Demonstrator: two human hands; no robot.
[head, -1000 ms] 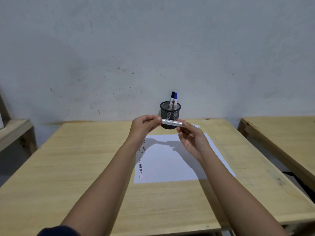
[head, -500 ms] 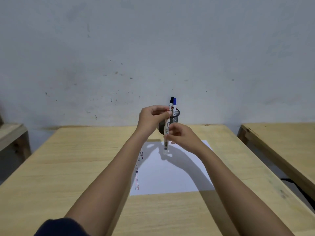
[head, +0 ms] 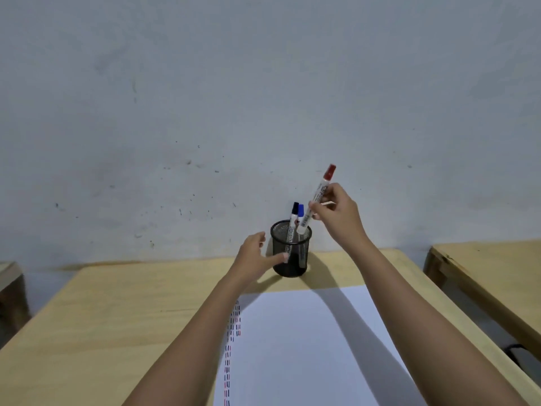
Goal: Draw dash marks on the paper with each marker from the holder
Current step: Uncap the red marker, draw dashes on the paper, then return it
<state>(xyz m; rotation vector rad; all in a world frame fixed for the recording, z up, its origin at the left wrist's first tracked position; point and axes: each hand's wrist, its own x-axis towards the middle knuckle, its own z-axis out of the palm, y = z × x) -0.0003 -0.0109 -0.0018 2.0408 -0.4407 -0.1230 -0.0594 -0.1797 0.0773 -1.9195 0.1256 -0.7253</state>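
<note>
Mid-frame, our right hand (head: 339,216) is raised, fingers pinching the red-capped marker (head: 316,199) tilted cap-up with its bottom end at the rim of the mesh holder (head: 290,250), while our left hand (head: 254,256) reaches in lower, fingers loosely spread, fingertip touching the holder's side, paper (head: 298,347) below.

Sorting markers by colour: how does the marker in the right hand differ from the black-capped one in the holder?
The held marker has a red cap; the black-capped marker a black one. The right hand holds the red one tilted, its lower end at the holder rim; the black one stands inside. Both have white barrels.
</note>
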